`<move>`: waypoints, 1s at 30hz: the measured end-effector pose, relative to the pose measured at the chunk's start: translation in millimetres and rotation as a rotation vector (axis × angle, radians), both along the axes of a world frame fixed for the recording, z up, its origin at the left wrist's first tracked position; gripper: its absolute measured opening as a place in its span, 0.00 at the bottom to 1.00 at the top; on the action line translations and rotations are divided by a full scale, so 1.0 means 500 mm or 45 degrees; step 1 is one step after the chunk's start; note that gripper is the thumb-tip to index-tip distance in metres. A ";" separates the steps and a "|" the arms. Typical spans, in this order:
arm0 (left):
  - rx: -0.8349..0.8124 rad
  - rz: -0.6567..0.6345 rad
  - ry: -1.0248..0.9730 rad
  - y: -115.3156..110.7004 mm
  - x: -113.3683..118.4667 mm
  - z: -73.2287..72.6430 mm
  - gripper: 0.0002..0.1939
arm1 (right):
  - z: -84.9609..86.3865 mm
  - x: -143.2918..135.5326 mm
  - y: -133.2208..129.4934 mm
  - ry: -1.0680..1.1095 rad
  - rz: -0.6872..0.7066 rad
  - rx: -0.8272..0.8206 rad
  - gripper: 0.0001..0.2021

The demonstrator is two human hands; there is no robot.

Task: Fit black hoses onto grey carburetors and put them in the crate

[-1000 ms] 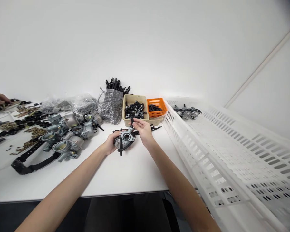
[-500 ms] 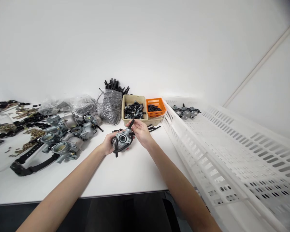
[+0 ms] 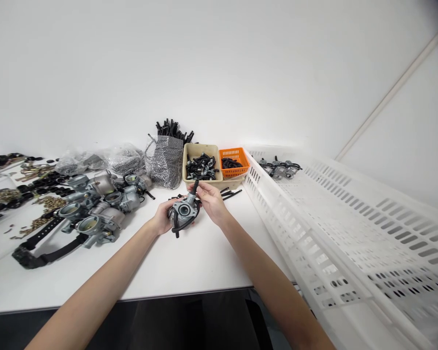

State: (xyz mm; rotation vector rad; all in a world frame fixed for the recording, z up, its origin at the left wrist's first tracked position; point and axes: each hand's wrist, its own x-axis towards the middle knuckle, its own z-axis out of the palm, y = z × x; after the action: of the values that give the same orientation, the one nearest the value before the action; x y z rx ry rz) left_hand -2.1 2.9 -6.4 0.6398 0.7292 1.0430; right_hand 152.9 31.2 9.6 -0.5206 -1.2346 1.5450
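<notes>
The left hand (image 3: 162,217) wraps the side of a small carburetor (image 3: 184,210), held above the white table (image 3: 211,265) in front of the cream bin (image 3: 185,170). The right hand (image 3: 212,200) has its thumb and fingers drawn together on the black rubber boot (image 3: 194,187) topping the carburetor's neck; how hard they pinch, I cannot tell. A black hose (image 3: 176,224) loops around the body's near side. From here, the step in hand looks like handling that boot. The next move seems to call for a steady left hold and careful right-hand alignment along the neck.
</notes>
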 end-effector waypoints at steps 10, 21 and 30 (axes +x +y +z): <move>0.047 -0.037 -0.026 -0.002 0.000 0.001 0.07 | -0.010 0.001 0.008 -0.069 -0.005 0.044 0.16; 0.037 -0.047 0.033 -0.003 -0.001 0.001 0.12 | -0.004 0.000 0.005 -0.075 0.012 0.054 0.18; 0.051 -0.040 0.030 -0.003 -0.001 0.000 0.16 | -0.006 0.002 0.007 -0.103 0.031 0.043 0.19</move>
State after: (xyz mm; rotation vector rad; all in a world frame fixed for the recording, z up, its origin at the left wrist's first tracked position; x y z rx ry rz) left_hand -2.7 1.6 -6.2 0.6970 0.7186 1.0249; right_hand 153.9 34.5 6.6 -0.5525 -1.3305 1.5334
